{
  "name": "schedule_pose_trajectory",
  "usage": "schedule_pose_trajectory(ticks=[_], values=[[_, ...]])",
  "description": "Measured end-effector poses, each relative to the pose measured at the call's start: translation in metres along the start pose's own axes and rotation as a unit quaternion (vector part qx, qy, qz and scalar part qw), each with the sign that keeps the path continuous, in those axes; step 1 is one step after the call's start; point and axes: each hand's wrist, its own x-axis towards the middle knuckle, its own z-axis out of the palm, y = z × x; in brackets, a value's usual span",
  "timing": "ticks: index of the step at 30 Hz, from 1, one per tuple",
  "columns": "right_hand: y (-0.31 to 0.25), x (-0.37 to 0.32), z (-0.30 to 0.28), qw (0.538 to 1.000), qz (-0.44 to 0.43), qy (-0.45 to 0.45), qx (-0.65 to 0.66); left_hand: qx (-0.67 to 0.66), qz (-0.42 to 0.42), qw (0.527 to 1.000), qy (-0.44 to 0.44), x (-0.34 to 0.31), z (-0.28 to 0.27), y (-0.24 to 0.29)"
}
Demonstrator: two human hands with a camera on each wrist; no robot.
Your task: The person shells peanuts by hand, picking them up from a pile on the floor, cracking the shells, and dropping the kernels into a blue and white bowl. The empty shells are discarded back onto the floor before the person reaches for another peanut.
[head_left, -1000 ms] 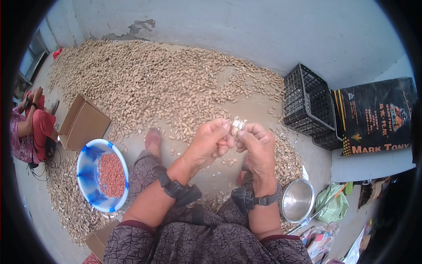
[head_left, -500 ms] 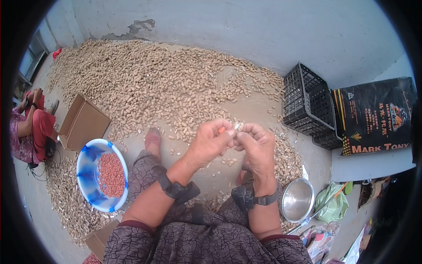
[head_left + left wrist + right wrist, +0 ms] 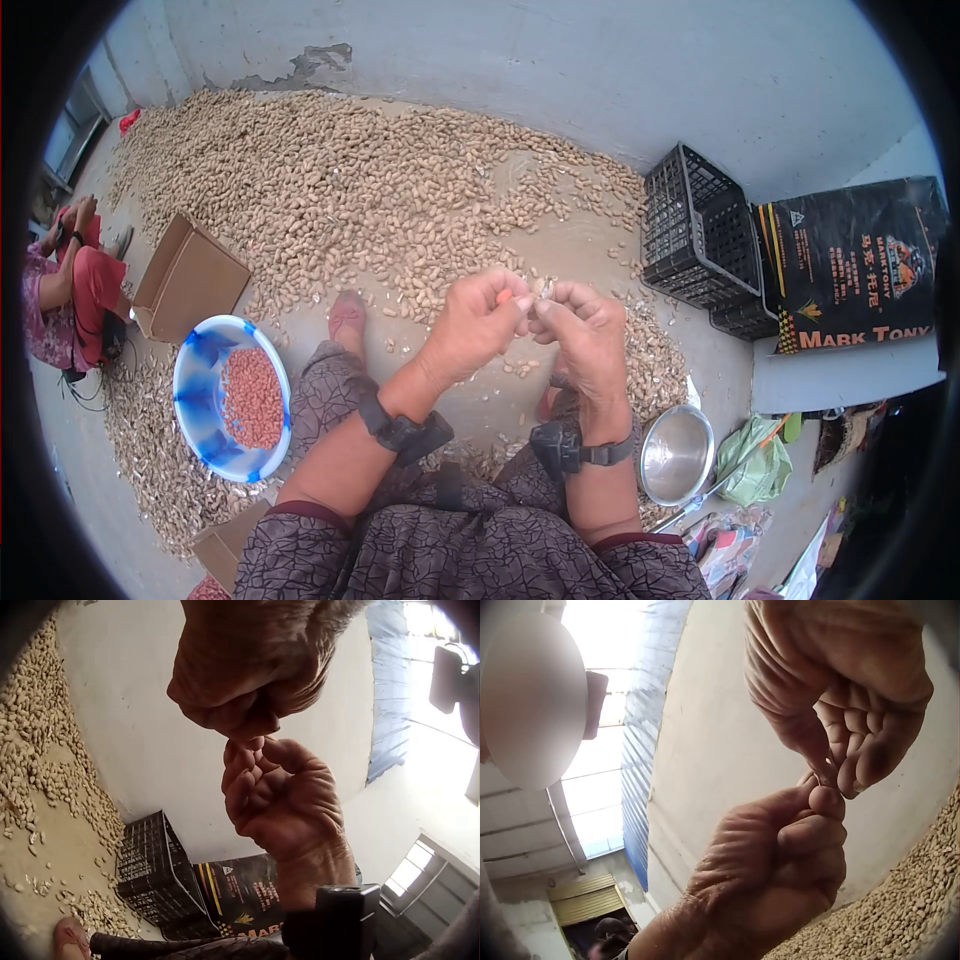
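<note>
In the head view my left hand [image 3: 472,325] and right hand [image 3: 588,335] meet fingertip to fingertip over the floor. Between them they pinch a peanut [image 3: 545,288], mostly covered by the fingers, with a pale bit of shell showing. A small orange-red spot shows at the left hand's curled index finger. Both wrist views have the thumbs and index fingers pressed together around it, the left hand [image 3: 251,667] above the right hand [image 3: 289,799] in the left wrist view. Beyond the hands spreads a large heap of unshelled peanuts [image 3: 370,190].
A blue-and-white basin [image 3: 190,385] holding reddish kernels stands at the left, beside a cardboard box [image 3: 200,280]. Empty shells lie around it. At the right are black crates [image 3: 690,230], a black printed sack [image 3: 860,270] and a steel bowl [image 3: 678,455]. Another person [image 3: 75,285] sits far left.
The fingertips have closed in around the peanut, so less of the pale shell shows now than a second ago. The arms have hardly moved.
</note>
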Motion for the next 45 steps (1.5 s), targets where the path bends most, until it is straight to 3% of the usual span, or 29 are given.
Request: schedule_pose_trajectory(ticks=[10, 15, 22, 25, 27, 30, 32, 36, 38, 41, 45], values=[[0.015, 0.002, 0.003, 0.995, -0.046, 0.038, -0.083, 0.087, -0.004, 0.996, -0.015, 0.0, 0.0, -0.002], [0.017, 0.001, 0.007, 0.992, -0.066, 0.062, -0.093, 0.118, 0.097, 0.988, 0.03, 0.001, 0.005, -0.014], [0.019, 0.004, 0.008, 0.988, -0.093, 0.084, -0.087, 0.109, 0.108, 0.987, 0.046, 0.0, 0.009, -0.012], [0.019, 0.004, 0.01, 0.99, -0.089, 0.089, -0.068, 0.102, 0.094, 0.989, 0.051, 0.001, 0.01, -0.011], [0.02, 0.003, 0.013, 0.991, -0.087, 0.088, -0.051, 0.025, -0.025, 0.998, 0.046, 0.003, 0.01, -0.003], [0.02, 0.002, 0.014, 0.989, -0.127, 0.063, -0.038, -0.026, -0.082, 0.996, 0.009, 0.007, 0.003, 0.002], [0.015, -0.001, 0.012, 0.995, -0.083, 0.043, -0.04, -0.03, -0.083, 0.996, 0.008, 0.005, 0.002, 0.008], [0.015, 0.0, 0.01, 0.993, -0.091, 0.048, -0.05, -0.063, -0.065, 0.996, 0.018, 0.005, 0.002, 0.001], [0.017, 0.002, 0.006, 0.995, -0.009, 0.038, 0.092, -0.112, -0.063, 0.992, 0.014, 0.004, 0.003, 0.0], [0.018, 0.003, 0.004, 0.992, 0.0, 0.035, 0.117, -0.163, -0.054, 0.985, 0.008, 0.004, 0.005, -0.002], [0.006, 0.001, 0.012, 0.995, -0.03, 0.093, 0.038, -0.171, -0.062, 0.983, 0.014, 0.003, 0.004, 0.004]])
